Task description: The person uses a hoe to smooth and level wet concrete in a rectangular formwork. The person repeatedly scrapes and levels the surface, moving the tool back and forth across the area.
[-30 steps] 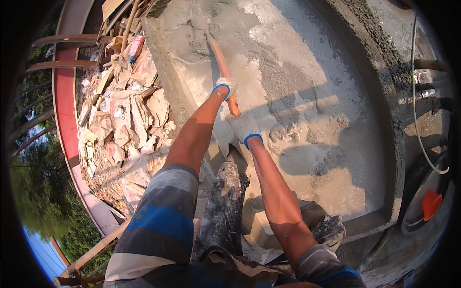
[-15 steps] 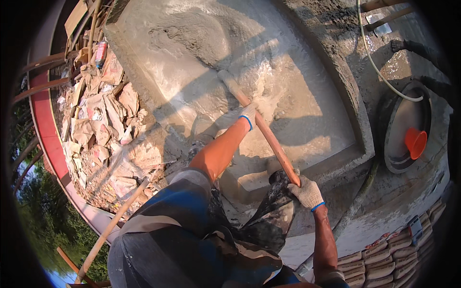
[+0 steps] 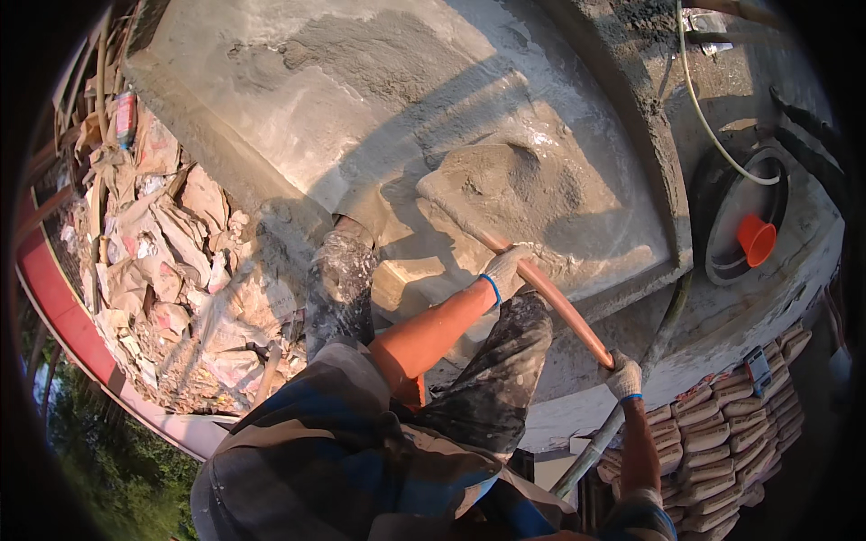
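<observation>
Both my hands, in pale work gloves with blue cuffs, grip a long reddish wooden handle (image 3: 568, 311). My left hand (image 3: 505, 269) is closed around it partway along. Near its upper end my right hand (image 3: 623, 376) is wrapped round it. The handle slants down to the far left into wet grey mortar (image 3: 514, 180). Mortar coats its lower end and hides the shape of the tool's head. A walled mixing trough (image 3: 663, 207) holds the mortar, heaped and wet in places. My legs stand at its near side.
Torn paper bags (image 3: 171, 243) and rubble lie left of the trough. To the right, an orange scoop-like vessel (image 3: 756, 240) sits in a round tub (image 3: 722, 203) under a pale hose (image 3: 708, 126). Stacked filled bags (image 3: 713, 442) stand at lower right. A pale block (image 3: 406, 284) is beside my legs.
Both hands have moved right and nearer my body, drawing the handle back. The tool's buried end has come nearer, with mortar heaped around it. My view has shifted too.
</observation>
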Available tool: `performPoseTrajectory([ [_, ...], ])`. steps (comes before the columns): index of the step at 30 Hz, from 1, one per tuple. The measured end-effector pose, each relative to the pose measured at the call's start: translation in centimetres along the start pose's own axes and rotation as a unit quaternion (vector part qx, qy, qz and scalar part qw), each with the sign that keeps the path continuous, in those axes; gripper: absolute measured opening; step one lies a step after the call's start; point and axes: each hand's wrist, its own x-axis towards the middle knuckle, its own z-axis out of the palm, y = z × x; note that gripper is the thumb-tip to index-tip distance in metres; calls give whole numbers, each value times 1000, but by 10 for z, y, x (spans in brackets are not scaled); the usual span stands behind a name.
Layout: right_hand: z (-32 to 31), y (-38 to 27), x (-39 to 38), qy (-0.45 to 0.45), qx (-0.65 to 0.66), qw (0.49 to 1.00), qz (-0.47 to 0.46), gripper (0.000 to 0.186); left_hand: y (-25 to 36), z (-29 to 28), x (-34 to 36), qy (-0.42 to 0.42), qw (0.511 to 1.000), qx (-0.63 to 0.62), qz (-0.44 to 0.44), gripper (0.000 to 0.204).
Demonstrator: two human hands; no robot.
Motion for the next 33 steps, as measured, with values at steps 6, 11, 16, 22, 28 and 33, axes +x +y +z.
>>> performPoseTrajectory([
  [6, 3, -154, 104, 7, 53, 997, -60, 23, 196, -37, -13, 27, 999, 41, 23, 24],
  [11, 16, -316, 191, -15, 78, 992, -97, 24, 387, -49, -72, 42, 977, 99, 185, 23],
  [16, 27, -481, 260, -19, 126, 980, -155, 28, 548, -70, -133, 78, 957, 107, 257, 19],
  [22, 42, -678, 310, 8, 134, 955, -266, 41, 745, -106, -161, 146, 890, 63, 427, 24],
  [28, 19, -877, 323, -28, 212, 918, -333, 50, 873, -124, -227, 332, 721, 191, 578, 42],
  [33, 25, -982, 331, -168, 323, 843, -397, 53, 881, -153, -255, 551, 521, 439, 481, 52],
])
